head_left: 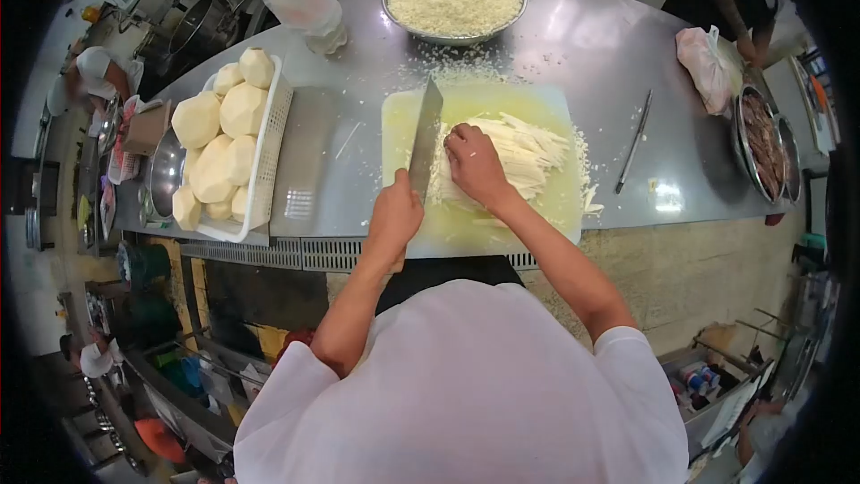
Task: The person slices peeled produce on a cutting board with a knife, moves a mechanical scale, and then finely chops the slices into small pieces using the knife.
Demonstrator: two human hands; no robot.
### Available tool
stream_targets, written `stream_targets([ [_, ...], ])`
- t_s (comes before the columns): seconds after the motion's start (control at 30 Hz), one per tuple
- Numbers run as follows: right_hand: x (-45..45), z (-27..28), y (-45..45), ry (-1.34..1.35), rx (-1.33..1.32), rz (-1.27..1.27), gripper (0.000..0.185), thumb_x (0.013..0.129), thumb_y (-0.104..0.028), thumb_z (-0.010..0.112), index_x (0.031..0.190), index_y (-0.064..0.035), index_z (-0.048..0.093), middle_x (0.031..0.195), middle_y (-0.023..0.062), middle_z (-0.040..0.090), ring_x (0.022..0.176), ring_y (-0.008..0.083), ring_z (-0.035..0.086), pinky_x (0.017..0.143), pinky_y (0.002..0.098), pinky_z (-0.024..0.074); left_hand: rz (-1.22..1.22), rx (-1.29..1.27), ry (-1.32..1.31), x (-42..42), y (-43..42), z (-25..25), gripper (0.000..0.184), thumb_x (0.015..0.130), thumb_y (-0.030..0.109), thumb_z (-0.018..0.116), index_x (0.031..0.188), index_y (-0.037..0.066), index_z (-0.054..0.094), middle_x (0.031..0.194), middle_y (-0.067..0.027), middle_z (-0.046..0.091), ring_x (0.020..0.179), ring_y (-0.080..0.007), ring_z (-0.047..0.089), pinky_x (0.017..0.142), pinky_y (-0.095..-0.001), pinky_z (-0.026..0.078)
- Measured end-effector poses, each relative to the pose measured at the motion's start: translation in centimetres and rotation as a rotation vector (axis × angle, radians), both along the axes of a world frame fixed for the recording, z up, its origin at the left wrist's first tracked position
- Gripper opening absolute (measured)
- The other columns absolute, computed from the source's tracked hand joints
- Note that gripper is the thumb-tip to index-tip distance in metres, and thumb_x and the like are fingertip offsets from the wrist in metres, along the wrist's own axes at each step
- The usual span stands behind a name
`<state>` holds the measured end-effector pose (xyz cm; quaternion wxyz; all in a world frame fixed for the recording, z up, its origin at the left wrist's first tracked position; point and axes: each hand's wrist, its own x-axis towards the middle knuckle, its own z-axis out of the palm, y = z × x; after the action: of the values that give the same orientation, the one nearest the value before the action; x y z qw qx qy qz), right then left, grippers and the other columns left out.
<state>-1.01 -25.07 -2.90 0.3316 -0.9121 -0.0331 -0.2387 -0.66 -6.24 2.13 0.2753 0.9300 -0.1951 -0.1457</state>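
Observation:
My left hand (394, 215) is wrapped round the handle of a broad cleaver (427, 134), whose blade points away from me over the left part of the cutting board (400, 116). Just right of the blade, my right hand (475, 161) presses down on a pile of thin white strips (528, 157) with its fingers curled together. The strips fan out to the right across the pale green board. Fine chopped bits lie near the blade and around the board's edges.
A white basket (269, 139) of peeled round vegetables (215, 168) stands left. Behind the board is a metal bowl (455, 36) heaped with chopped white bits. A metal rod (634, 141), plastic bags (709, 67) and a bowl of brown food (761, 145) are right. Other people stand at the edges.

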Motion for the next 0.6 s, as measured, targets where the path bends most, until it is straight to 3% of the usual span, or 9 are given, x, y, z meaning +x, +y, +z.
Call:
stream_targets([
  [0.07,0.8,1.0,-1.5,-0.04,0.009,-0.019,0.01,0.081,-0.008,0.068,0.091,-0.0039,0.067,0.1,0.0131,0.062,0.097,0.0335,0.06,0.082,0.0474,0.0475,0.048,0.034,-0.008,-1.0,0.7,2.1,0.026,0.091,0.004,0.054,0.112,-0.009,0.046,0.075,-0.0356,0.063,0.076,-0.0545,0.064,0.067,-0.0606,0.05],
  [0.13,1.3,1.2,-2.9,-0.064,0.022,-0.048,0.01,0.083,-0.01,0.068,0.091,-0.0035,0.069,0.103,0.0138,0.064,0.099,0.0344,0.061,0.083,0.0474,0.0493,0.046,0.042,-0.04,-0.8,1.3,-0.4,0.024,0.091,0.004,0.054,0.11,-0.008,0.046,0.074,-0.0351,0.063,0.076,-0.0539,0.064,0.066,-0.0612,0.049],
  [0.23,1.7,0.7,-4.7,0.043,-0.074,-0.137,0.021,0.087,-0.012,0.067,0.106,-0.0039,0.072,0.118,0.0173,0.066,0.113,0.0374,0.06,0.095,0.0454,0.0501,-0.021,0.06,-0.043,0.6,1.9,-1.1,0.021,0.092,0.005,0.053,0.107,-0.007,0.046,0.074,-0.0345,0.063,0.075,-0.0532,0.064,0.066,-0.0612,0.049],
  [0.3,1.3,-0.5,-5.7,0.072,-0.053,-0.127,0.022,0.088,-0.012,0.067,0.107,-0.0036,0.072,0.118,0.0178,0.066,0.113,0.0378,0.06,0.095,0.0461,0.0499,-0.001,-0.006,0.012,0.1,2.5,2.4,0.021,0.091,0.003,0.053,0.107,-0.007,0.045,0.074,-0.0342,0.063,0.075,-0.0532,0.064,0.067,-0.0608,0.049],
  [0.53,0.7,-0.6,-4.3,-0.002,-0.002,-0.149,0.019,0.087,-0.005,0.064,0.105,-0.0011,0.067,0.108,0.0199,0.065,0.103,0.0391,0.061,0.09,0.0478,0.0503,-0.041,0.04,-0.047,0.2,3.2,-0.5,0.022,0.089,0.001,0.052,0.108,-0.006,0.045,0.073,-0.0335,0.063,0.073,-0.0529,0.063,0.067,-0.0608,0.048],
  [0.6,0.4,-0.4,-4.2,-0.006,-0.005,-0.177,0.018,0.086,-0.003,0.064,0.103,-0.0006,0.066,0.106,0.0199,0.065,0.1,0.0392,0.061,0.088,0.0482,0.0501,-0.019,0.028,0.04,-0.4,3.1,2.3,0.022,0.088,0.001,0.053,0.108,-0.006,0.045,0.073,-0.033,0.063,0.074,-0.0525,0.063,0.068,-0.0614,0.048],
])
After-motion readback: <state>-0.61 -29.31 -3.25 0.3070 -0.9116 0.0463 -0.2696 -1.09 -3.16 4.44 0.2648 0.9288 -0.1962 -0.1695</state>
